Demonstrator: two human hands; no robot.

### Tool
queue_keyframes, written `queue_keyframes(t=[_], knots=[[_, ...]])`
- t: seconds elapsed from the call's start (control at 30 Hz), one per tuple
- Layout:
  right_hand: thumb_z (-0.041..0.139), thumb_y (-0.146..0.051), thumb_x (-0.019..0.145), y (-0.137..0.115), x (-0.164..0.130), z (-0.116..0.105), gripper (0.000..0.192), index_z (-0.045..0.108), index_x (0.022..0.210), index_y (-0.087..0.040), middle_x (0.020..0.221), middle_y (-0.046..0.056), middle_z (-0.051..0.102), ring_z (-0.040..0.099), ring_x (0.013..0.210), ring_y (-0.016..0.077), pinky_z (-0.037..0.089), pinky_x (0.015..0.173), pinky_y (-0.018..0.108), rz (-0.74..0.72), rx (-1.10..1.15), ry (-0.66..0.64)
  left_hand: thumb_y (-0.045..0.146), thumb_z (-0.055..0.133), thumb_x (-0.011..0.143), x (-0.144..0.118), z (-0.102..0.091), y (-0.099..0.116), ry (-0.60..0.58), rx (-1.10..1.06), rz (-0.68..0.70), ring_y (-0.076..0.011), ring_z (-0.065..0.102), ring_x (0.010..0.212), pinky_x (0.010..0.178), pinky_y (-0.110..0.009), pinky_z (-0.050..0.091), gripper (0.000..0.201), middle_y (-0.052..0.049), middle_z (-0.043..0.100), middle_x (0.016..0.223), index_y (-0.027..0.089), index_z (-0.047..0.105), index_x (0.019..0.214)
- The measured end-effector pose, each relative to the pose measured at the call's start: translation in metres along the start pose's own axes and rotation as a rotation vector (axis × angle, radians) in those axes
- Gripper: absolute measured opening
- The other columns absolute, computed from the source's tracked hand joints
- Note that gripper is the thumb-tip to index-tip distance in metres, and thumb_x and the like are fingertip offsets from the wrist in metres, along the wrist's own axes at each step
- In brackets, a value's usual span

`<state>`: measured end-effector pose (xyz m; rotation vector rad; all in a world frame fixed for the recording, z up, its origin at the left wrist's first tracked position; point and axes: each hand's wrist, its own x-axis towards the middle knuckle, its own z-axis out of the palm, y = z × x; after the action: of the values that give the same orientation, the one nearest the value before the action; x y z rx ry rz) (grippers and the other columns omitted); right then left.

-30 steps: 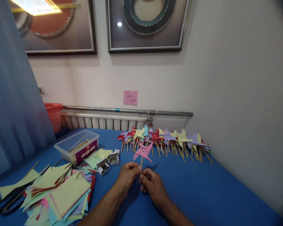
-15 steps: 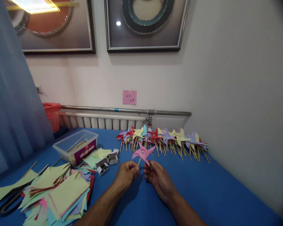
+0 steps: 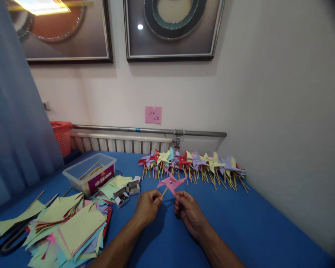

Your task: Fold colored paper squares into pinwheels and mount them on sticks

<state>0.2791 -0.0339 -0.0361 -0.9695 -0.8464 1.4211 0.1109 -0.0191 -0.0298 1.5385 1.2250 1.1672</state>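
A pink paper pinwheel [image 3: 171, 182] with a pin at its centre is held up over the blue table, tilted to one side. Its thin wooden stick [image 3: 164, 191] is pinched between the thumb and fingers of my left hand [image 3: 150, 204]. My right hand [image 3: 190, 212] has its fingers curled, with thumb and forefinger closed at the tip of the lower blade. Behind both hands lies a row of pinwheels [image 3: 197, 162] in red, yellow, purple and blue, their sticks pointing toward me.
Left of my hands are small open boxes [image 3: 121, 197] of pins, a pile of coloured paper [image 3: 75, 227], black scissors [image 3: 12, 236] and a clear plastic box [image 3: 89, 175] with sticks. A red basket [image 3: 61, 137] stands farther back, near the pipe [image 3: 156, 131] along the wall.
The pink pinwheel has tilted and shifted slightly right. My right hand's fingers have closed in from loosely spread to the lower blade's tip. My left hand keeps hold of the stick.
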Motion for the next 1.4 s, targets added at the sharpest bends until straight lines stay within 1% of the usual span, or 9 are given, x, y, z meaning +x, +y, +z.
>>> queue_keyframes(t=[0.2, 0.37, 0.47, 0.57, 0.67, 1.03, 1.1, 1.23, 1.4], knots=[[0.069, -0.051, 0.074, 0.001, 0.000, 0.001, 0.040, 0.060, 0.099, -0.021, 0.062, -0.006, 0.055, 0.046, 0.046, 0.0093, 0.028, 0.043, 0.021, -0.082, -0.115, 0.018, 0.032, 0.064, 0.070, 0.005, 0.001, -0.005, -0.020, -0.090, -0.050, -0.0106, 0.038, 0.049, 0.051, -0.024, 0.025, 0.016, 0.004, 0.049, 0.051, 0.019, 0.059, 0.062], [0.070, -0.051, 0.075, 0.005, 0.004, 0.001, 0.053, 0.057, 0.118, -0.023, 0.085, 0.001, 0.067, 0.060, 0.056, 0.0142, 0.042, 0.048, 0.025, -0.211, -0.267, 0.028, 0.038, 0.068, 0.063, 0.012, 0.001, -0.012, -0.011, -0.259, -0.148, -0.0095, 0.040, 0.043, 0.048, -0.024, 0.026, 0.022, 0.002, 0.056, 0.051, 0.018, 0.058, 0.061], [0.077, -0.042, 0.069, 0.008, 0.005, 0.001, 0.046, 0.061, 0.107, -0.023, 0.092, 0.002, 0.067, 0.063, 0.063, 0.0147, 0.046, 0.056, 0.027, -0.261, -0.298, 0.054, 0.040, 0.072, 0.061, 0.012, 0.002, -0.011, -0.028, -0.294, -0.173, -0.0096, 0.043, 0.043, 0.048, -0.024, 0.027, 0.026, 0.001, 0.059, 0.051, 0.018, 0.058, 0.061], [0.078, -0.046, 0.069, 0.008, 0.004, 0.001, 0.035, 0.062, 0.088, -0.022, 0.081, 0.000, 0.065, 0.063, 0.066, 0.0165, 0.045, 0.059, 0.027, -0.300, -0.321, 0.085, 0.040, 0.072, 0.060, 0.009, 0.005, -0.008, -0.046, -0.309, -0.183, -0.0091, 0.043, 0.042, 0.047, -0.023, 0.027, 0.026, 0.001, 0.059, 0.051, 0.018, 0.058, 0.060], [0.077, -0.053, 0.072, 0.005, 0.003, 0.000, 0.036, 0.061, 0.079, -0.022, 0.070, 0.000, 0.062, 0.062, 0.066, 0.0186, 0.042, 0.055, 0.026, -0.301, -0.356, 0.104, 0.038, 0.072, 0.060, 0.007, 0.007, -0.005, -0.048, -0.308, -0.184, -0.0089, 0.043, 0.043, 0.048, -0.023, 0.027, 0.025, 0.001, 0.058, 0.051, 0.018, 0.058, 0.061], [0.077, -0.056, 0.070, 0.003, 0.002, 0.001, 0.039, 0.063, 0.079, -0.021, 0.075, 0.002, 0.068, 0.068, 0.069, 0.0214, 0.047, 0.057, 0.028, -0.274, -0.349, 0.098, 0.037, 0.070, 0.063, 0.009, 0.003, -0.005, 0.003, -0.240, -0.183, -0.0092, 0.041, 0.045, 0.049, -0.023, 0.027, 0.023, 0.003, 0.055, 0.050, 0.018, 0.057, 0.061], [0.076, -0.056, 0.071, 0.003, 0.004, 0.000, 0.039, 0.065, 0.085, -0.021, 0.078, 0.003, 0.070, 0.068, 0.070, 0.0221, 0.048, 0.059, 0.030, -0.301, -0.348, 0.128, 0.037, 0.070, 0.065, 0.009, 0.002, -0.005, -0.002, -0.210, -0.186, -0.0089, 0.039, 0.046, 0.049, -0.023, 0.025, 0.023, 0.004, 0.052, 0.050, 0.018, 0.056, 0.061], [0.076, -0.057, 0.071, -0.002, 0.010, -0.006, 0.046, 0.067, 0.098, -0.022, 0.083, 0.004, 0.072, 0.067, 0.072, 0.0216, 0.050, 0.064, 0.031, -0.352, -0.278, 0.235, 0.034, 0.069, 0.069, 0.008, 0.000, -0.005, -0.047, -0.138, -0.141, -0.0084, 0.035, 0.048, 0.050, -0.022, 0.022, 0.021, 0.007, 0.045, 0.049, 0.018, 0.057, 0.063], [0.070, -0.062, 0.076, -0.009, 0.013, -0.016, 0.041, 0.066, 0.082, -0.022, 0.069, -0.001, 0.064, 0.059, 0.060, 0.0156, 0.045, 0.058, 0.027, -0.330, -0.149, 0.281, 0.030, 0.064, 0.073, 0.004, 0.000, -0.009, -0.166, -0.060, -0.124, -0.0090, 0.032, 0.049, 0.050, -0.024, 0.021, 0.014, 0.007, 0.042, 0.051, 0.018, 0.059, 0.067]])
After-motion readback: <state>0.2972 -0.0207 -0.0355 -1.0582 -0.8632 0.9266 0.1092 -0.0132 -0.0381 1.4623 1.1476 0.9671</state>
